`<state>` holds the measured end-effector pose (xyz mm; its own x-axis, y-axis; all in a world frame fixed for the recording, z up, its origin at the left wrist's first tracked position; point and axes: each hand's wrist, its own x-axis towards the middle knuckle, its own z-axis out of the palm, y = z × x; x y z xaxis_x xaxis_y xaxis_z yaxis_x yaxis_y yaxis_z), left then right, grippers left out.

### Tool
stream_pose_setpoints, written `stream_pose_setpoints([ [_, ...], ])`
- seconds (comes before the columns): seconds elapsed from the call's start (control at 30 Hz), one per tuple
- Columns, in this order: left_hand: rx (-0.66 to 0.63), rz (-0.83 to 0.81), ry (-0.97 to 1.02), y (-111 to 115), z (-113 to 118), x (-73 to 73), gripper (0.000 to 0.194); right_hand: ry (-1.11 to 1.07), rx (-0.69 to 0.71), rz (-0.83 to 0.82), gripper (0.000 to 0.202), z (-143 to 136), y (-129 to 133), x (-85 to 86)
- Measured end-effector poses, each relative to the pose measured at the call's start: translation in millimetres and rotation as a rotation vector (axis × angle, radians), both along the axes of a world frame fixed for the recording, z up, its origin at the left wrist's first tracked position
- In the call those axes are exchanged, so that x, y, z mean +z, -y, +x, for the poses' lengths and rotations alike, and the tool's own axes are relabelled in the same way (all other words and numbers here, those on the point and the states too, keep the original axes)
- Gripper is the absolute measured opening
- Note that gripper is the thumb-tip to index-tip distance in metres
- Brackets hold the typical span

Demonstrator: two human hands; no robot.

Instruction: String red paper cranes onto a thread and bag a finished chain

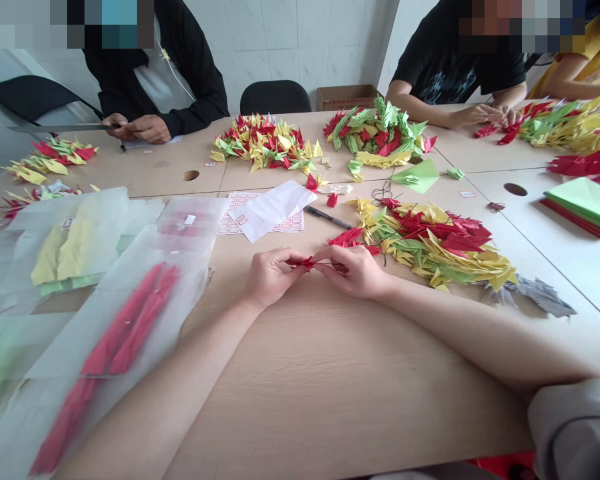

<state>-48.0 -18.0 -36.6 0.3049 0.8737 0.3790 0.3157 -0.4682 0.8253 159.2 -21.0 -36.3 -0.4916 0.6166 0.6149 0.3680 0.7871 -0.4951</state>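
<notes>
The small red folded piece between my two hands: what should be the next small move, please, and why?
Perhaps pinch the red folded piece firmly with the left hand and adjust it gently with the right. Both hands' fingertips meet at this small piece, so one steady side should help limit slipping.

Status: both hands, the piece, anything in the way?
Left hand, right hand: both pinching small red folded-paper piece. Slim black pen lies beyond them, not in the way.
</notes>
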Motion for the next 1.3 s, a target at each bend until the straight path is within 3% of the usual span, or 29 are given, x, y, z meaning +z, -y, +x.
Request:
stream_pose_setpoints([
  [0.13, 0.009, 0.037, -0.026, 1, 1, -0.4, 0.007, 0.014, -0.025, -0.004, 0.014, 1, 0, -2.3],
  [0.4, 0.039, -0.143, 0.002, 2, 1, 2.4, 0.011, 0.095, -0.049, -0.122, 0.019, 1, -2, -2.0],
  [0.73, -0.029, -0.279, 0.048, 3, 1, 9.0, 0.006, -0.118, 0.019, -0.609, 0.021, -5, -5, 5.4],
  [1.03, -0.104, -0.352, 0.088, 2, -1, -0.5, 0.016, -0.161, 0.048, -0.747, 0.026, -2, -7, 12.4],
  [1.3, -0.071, -0.44, 0.167, 3, 1, -0.1, 0.028, -0.3, 0.106, -0.836, 0.029, -5, -10, 10.0],
])
